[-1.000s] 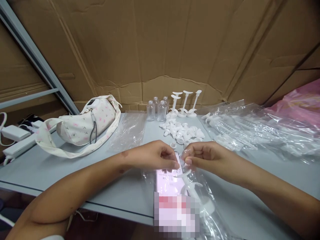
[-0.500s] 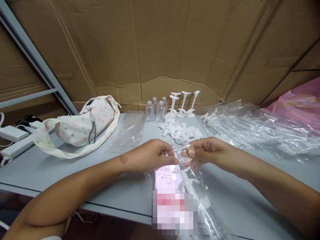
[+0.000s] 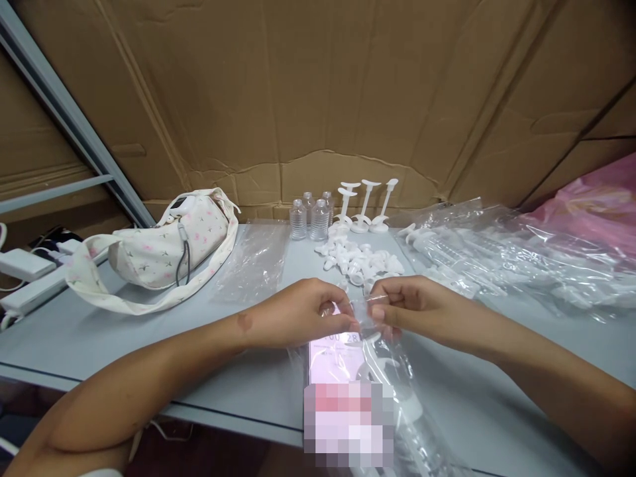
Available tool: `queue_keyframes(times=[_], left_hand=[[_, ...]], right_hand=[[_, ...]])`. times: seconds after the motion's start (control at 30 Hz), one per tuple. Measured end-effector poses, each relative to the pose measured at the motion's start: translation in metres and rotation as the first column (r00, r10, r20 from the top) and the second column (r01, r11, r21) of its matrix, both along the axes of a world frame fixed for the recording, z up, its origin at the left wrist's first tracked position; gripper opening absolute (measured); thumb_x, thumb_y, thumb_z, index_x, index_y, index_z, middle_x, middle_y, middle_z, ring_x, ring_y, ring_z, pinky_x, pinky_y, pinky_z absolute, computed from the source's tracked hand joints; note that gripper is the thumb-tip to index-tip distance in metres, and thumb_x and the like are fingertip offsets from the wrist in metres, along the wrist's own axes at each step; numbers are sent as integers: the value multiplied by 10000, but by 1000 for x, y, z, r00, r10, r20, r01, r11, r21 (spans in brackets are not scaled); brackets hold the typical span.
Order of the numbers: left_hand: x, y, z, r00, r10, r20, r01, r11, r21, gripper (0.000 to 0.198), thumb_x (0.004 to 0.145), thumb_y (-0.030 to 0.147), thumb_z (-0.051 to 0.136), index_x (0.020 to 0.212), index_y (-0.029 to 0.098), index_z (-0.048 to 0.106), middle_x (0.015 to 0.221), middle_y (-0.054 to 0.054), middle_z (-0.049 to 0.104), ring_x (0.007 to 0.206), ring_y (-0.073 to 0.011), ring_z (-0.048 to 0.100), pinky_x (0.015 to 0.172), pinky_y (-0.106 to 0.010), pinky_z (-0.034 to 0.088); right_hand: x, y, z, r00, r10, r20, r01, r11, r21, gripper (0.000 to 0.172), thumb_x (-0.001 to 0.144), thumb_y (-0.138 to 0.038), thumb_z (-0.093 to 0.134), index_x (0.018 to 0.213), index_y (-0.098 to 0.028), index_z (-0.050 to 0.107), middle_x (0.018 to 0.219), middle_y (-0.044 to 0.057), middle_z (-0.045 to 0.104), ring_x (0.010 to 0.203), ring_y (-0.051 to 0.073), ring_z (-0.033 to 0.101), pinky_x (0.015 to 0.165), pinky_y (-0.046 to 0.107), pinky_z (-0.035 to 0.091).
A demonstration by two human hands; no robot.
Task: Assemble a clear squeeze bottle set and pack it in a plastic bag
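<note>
Cardboard wall point(image 3: 318, 86): brown, creased sheets, filling the whole back of the view behind the worktop.
Worktop point(image 3: 99, 331): pale grey, flat, near edge running across the bottom left.
Heap of clear bags point(image 3: 521, 258): crinkled plastic on the right half, white parts dimly visible inside, pink plastic point(image 3: 596, 199) behind it.
Cloth bag point(image 3: 163, 248): cream with small pink print, lying on its side at the left, strap looped toward the front, dark cord across it.
Flat clear sheet point(image 3: 253, 262): spread between cloth bag and small parts.
Clear bag point(image 3: 392, 384): at centre front, mouth raised between both hands, body trailing toward the near edge over a lit phone point(image 3: 332, 354); white plunger-like part inside, lower stretch blurred out.
Left hand point(image 3: 298, 311): closed, thumb and fingertips pinching the left edge of the clear bag's mouth.
Right hand point(image 3: 412, 305): closed, pinching the right edge of the same mouth, fingertips nearly meeting the left ones.
White stands point(image 3: 365, 205): four, upright, at the back against the cardboard.
Small bottles point(image 3: 313, 215): four, clear, ribbed, just left of the stands.
White caps point(image 3: 360, 258): loose pile just beyond the hands.
</note>
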State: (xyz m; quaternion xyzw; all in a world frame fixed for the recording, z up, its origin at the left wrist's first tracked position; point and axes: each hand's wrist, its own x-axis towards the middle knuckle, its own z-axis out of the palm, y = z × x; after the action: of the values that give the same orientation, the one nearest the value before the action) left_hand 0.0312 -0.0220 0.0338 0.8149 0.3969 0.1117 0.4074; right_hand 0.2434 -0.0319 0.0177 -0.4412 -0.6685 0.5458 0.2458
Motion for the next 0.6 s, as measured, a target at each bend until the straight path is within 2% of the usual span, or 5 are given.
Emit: queue_keyframes(times=[0.2,0.47,0.6], left_hand=[[-1,1,-2,998,23,54,-19,997,-76,223,808,374,602,773,158,645,558,70,417,516,-63,339,515,-212,286],[-1,4,-1,999,13,38,-10,997,-73,186,796,343,627,780,158,635,573,69,439,528,-61,360,537,-210,296],[-1,8,-1,999,-4,41,7,996,-83,211,796,372,628,788,161,639,582,69,404,541,-66,328,511,-213,262]], right_hand=[[0,0,-3,997,-78,17,78,997,3,334,730,-416,732,573,-188,544,532,-27,586,507,96,545,524,237,425],[2,4,-3,998,-53,-18,53,998,-38,273,685,-377,772,610,-184,594,551,-21,624,526,106,562,545,250,447],[5,7,-2,1000,-14,-15,13,999,-39,240,701,-358,762,643,-180,613,570,-22,628,550,108,564,574,258,457]])
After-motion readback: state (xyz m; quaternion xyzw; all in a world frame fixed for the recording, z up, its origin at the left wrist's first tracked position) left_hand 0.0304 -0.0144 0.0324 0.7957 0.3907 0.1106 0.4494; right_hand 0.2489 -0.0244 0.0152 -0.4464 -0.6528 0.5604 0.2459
